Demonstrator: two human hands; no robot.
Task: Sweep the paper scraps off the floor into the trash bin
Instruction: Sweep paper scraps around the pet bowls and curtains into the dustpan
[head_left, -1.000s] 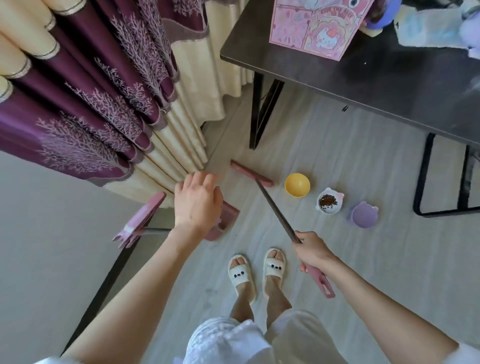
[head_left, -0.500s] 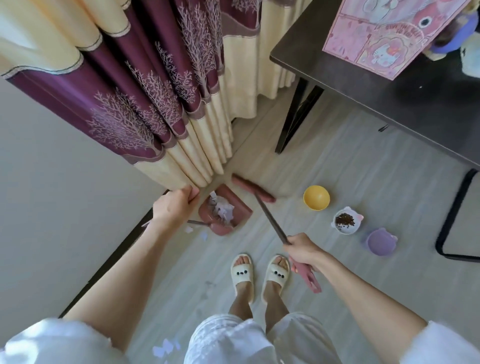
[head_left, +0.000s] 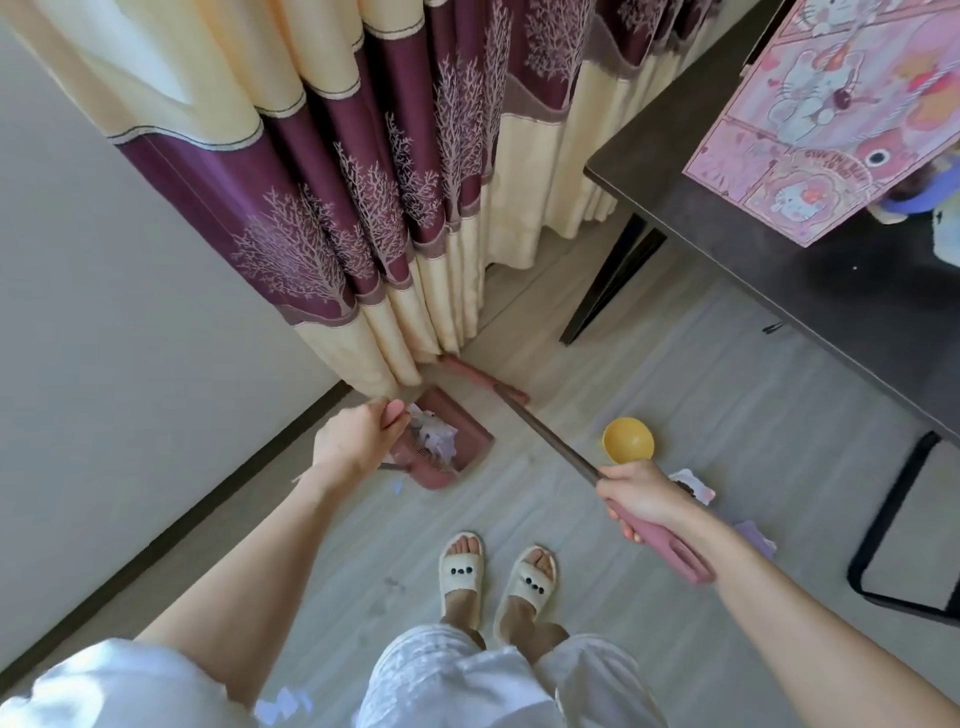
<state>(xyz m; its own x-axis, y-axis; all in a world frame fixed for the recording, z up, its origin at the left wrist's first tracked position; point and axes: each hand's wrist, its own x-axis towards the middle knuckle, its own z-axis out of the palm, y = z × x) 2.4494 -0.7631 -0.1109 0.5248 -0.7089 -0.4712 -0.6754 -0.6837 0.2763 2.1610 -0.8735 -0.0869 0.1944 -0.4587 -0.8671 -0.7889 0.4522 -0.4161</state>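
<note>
Left hand (head_left: 358, 436): arm stretched forward and down, fingers curled.
Right hand (head_left: 641, 496): fist closed, forearm angled inward.

Left hand (head_left: 358, 436) now down at the dustpan (head_left: 457, 436), no longer spread open above it. Paper scraps (head_left: 431, 434) now heaped inside the pan. Broom head (head_left: 483, 379) pushed closer against the curtain (head_left: 363, 249) hem.
</note>
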